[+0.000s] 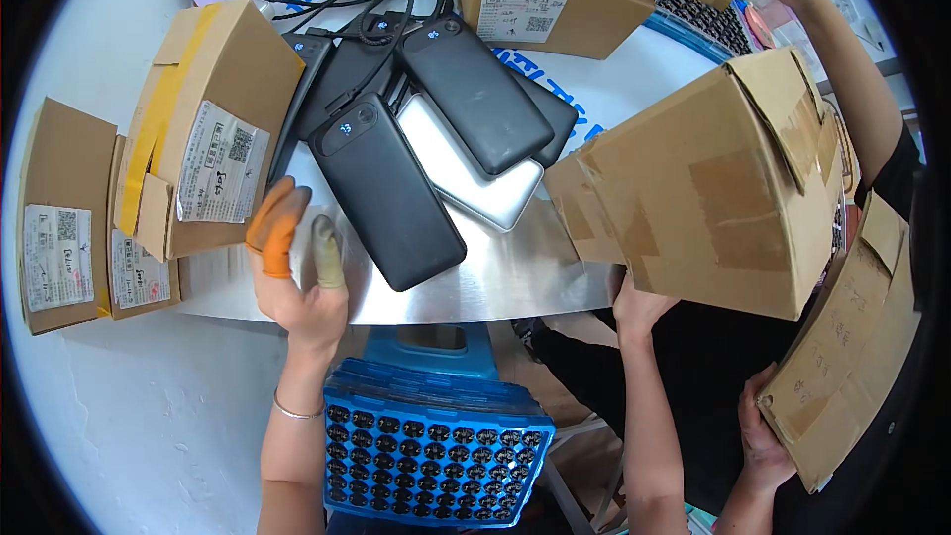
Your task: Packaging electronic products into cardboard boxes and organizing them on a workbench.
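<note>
My left hand, with an orange cot and a pale cot on two fingers, rests open at the front edge of the shiny metal table. It lies just left of a large black power bank. A silver power bank and further black ones lie piled behind, with cables. My right hand grips the lower edge of a big brown cardboard box, which is held tilted over the table's right end.
Labelled cardboard boxes stand at left, far left and at the back. A stack of blue trays of small round parts sits below on a blue stool. Another person at right holds a box and reaches to the back.
</note>
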A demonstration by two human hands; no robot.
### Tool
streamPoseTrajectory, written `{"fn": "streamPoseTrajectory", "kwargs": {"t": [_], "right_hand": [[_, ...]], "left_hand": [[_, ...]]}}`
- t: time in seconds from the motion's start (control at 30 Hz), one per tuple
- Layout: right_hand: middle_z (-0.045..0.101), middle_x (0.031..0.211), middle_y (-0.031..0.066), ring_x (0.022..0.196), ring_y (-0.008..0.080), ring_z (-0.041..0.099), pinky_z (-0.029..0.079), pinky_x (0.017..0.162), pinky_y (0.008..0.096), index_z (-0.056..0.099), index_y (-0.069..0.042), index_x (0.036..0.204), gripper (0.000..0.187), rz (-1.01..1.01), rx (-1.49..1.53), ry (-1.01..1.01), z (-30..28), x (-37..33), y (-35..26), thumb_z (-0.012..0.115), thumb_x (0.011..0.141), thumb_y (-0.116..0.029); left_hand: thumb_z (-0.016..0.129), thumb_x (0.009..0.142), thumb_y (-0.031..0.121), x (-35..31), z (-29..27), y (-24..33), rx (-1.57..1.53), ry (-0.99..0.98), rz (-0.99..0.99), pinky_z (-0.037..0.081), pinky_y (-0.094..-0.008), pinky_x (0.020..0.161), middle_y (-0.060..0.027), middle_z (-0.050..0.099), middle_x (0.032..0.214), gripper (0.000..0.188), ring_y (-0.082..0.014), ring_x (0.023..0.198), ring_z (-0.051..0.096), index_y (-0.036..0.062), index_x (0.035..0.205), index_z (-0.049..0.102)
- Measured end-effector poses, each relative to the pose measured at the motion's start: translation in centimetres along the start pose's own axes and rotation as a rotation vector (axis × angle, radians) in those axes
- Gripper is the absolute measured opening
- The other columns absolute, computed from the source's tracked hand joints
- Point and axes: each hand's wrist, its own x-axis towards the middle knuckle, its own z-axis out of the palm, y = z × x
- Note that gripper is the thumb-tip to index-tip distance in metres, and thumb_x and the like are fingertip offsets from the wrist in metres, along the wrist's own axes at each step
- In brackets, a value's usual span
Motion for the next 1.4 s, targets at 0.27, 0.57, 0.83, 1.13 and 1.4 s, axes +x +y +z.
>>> {"fn": "streamPoseTrajectory", "kwargs": {"t": [0.27, 0.57, 0.83, 1.13, 1.4], "right_hand": [[0.07, 0.092, 0.018, 0.086, 0.0411, 0.065, 0.05, 0.077, 0.0462, 0.069, 0.002, 0.095, 0.025, -0.121, -0.148, 0.157, 1.9, 0.9, 3.9, 0.069, 0.083, -0.02], [0.055, 0.108, 0.0185, 0.098, 0.0403, 0.057, 0.045, 0.087, 0.0495, 0.06, -0.001, 0.105, 0.03, -0.042, -0.342, 0.075, 1.2, 1.2, 3.1, 0.067, 0.078, -0.013], [0.059, 0.11, 0.0229, 0.101, 0.043, 0.055, 0.044, 0.086, 0.0493, 0.059, -0.002, 0.114, 0.031, -0.084, -0.044, -0.051, -4.7, -4.9, -2.2, 0.066, 0.085, -0.011], [0.061, 0.121, 0.0086, 0.114, 0.0267, 0.055, 0.033, 0.098, 0.0435, 0.065, -0.012, 0.113, 0.042, -0.541, -0.085, -0.08, -21.4, -12.6, -20.9, 0.075, 0.08, -0.036], [0.058, 0.12, 0.0053, 0.117, 0.028, 0.052, 0.027, 0.105, 0.0487, 0.064, -0.016, 0.124, 0.061, -0.58, -0.112, -0.526, -28.5, -12.6, -24.5, 0.082, 0.07, -0.039]], "left_hand": [[0.086, 0.068, 0.04, 0.6, 1.6, 7.0, -0.262, -0.158, 0.22, 0.035, -0.0462, 0.11, -0.0269, 0.038, 0.145, 0.098, -0.0382, 0.13, 0.045, -0.003, 0.14, 0.036], [0.094, 0.06, 0.021, 9.9, 5.4, 21.6, -0.446, -0.311, -0.07, 0.04, -0.0379, 0.105, -0.0213, 0.046, 0.136, 0.121, -0.0337, 0.127, 0.047, -0.0043, 0.149, 0.016], [0.096, 0.057, 0.017, 3.7, -6.2, 17.6, -0.728, -0.354, -0.221, 0.04, -0.0388, 0.107, -0.0159, 0.042, 0.138, 0.118, -0.0261, 0.123, 0.05, 0.0045, 0.147, 0.021], [0.093, 0.058, 0.036, -1.0, -21.5, 14.3, -0.566, -0.472, 0.104, 0.026, -0.0613, 0.114, -0.0239, 0.047, 0.134, 0.098, -0.0387, 0.126, 0.049, 0.0006, 0.135, 0.042], [0.088, 0.066, 0.032, -1.2, -27.8, 16.7, -0.676, -0.552, 0.138, 0.026, -0.0631, 0.113, -0.0325, 0.044, 0.132, 0.055, -0.0473, 0.12, 0.051, 0.0173, 0.103, 0.05]]}}
